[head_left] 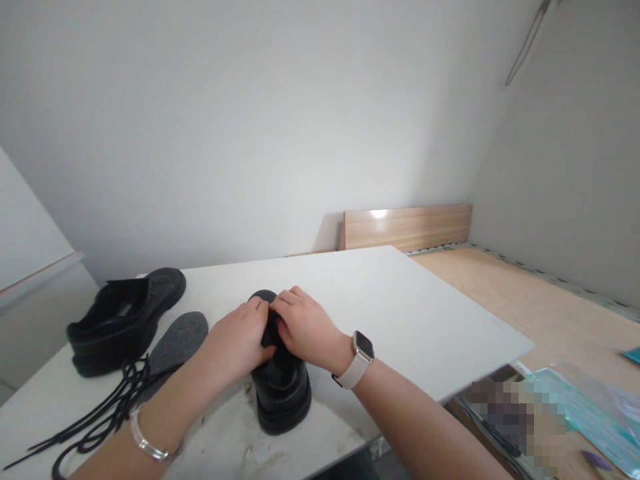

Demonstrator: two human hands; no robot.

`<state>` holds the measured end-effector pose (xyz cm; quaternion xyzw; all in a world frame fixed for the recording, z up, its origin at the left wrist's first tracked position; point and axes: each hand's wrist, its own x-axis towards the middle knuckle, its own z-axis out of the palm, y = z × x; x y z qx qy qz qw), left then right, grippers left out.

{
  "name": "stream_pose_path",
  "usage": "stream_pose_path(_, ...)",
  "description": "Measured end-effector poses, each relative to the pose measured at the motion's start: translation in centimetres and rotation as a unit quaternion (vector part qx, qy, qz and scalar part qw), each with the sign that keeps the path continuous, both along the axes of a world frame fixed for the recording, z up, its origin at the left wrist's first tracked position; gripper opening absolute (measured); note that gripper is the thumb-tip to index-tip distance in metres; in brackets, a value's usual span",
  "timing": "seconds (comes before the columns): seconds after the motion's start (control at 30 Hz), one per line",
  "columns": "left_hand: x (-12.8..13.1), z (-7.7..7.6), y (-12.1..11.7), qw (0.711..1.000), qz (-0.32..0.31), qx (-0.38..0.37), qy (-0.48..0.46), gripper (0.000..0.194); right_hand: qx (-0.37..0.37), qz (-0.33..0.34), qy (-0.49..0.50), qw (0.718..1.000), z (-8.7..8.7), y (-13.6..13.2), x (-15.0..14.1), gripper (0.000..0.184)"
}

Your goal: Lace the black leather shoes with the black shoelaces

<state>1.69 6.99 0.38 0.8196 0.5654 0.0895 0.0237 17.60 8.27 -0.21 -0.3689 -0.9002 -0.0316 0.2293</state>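
A black shoe (283, 393) stands upright on the white table, heel toward me and toe away. My left hand (244, 337) is closed on the left side of its upper, the thumb near the opening. My right hand (311, 328) grips the upper from the other side, its fingertips meeting those of the left. What exactly the fingertips pinch is hidden. To the left sits a second black shoe (115, 327), with its opening up. Beside it lie a dark grey insole (183, 337) and a loose bundle of black shoelaces (113, 403), partly behind my left forearm.
The white tabletop (390, 313) has dirt smudges near the shoe. Beyond its right edge is a lower wooden surface (540, 293) with a wooden board (407, 227) upright at the back. Teal plastic packaging (580, 407) lies at lower right, next to a pixelated patch.
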Motion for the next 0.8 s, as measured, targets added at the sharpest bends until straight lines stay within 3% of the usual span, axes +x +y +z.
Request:
stream_pose_path(0.17,1.2,0.5,-0.3,0.999,0.003,0.007,0.042,0.03,0.031,-0.007,-0.006,0.999,0.1,-0.7,0.1,0.007)
stream_pose_path(0.33,0.5,0.0,-0.3,0.999,-0.052,-0.003,0.003,0.018,0.049,0.027,0.015,0.998,1.4,-2.0,0.7,0.008)
stream_pose_path(0.4,0.0,-0.4,-0.2,0.998,-0.062,0.004,-0.025,0.023,0.044,0.062,0.026,0.997,2.2,-2.5,0.9,0.011)
stream_pose_path(0.5,-0.7,-1.2,-0.1,0.994,-0.059,0.05,-0.073,0.033,0.005,0.135,0.032,0.99,3.2,-2.9,1.0,0.011)
stream_pose_path(0.6,-1.1,-1.7,0.0,0.99,-0.028,0.072,-0.114,0.028,-0.059,0.177,0.015,0.982,3.4,-2.9,0.7,0.008)
stream_pose_path(0.7,-1.1,-1.8,0.3,0.982,0.04,0.092,-0.162,0.031,-0.139,0.153,-0.074,0.976,3.5,-2.5,0.0,0.009)
stream_pose_path(0.8,-1.1,-2.1,0.7,0.962,0.079,0.101,-0.24,0.038,-0.195,0.162,-0.205,0.946,4.2,-1.9,-1.2,0.016)
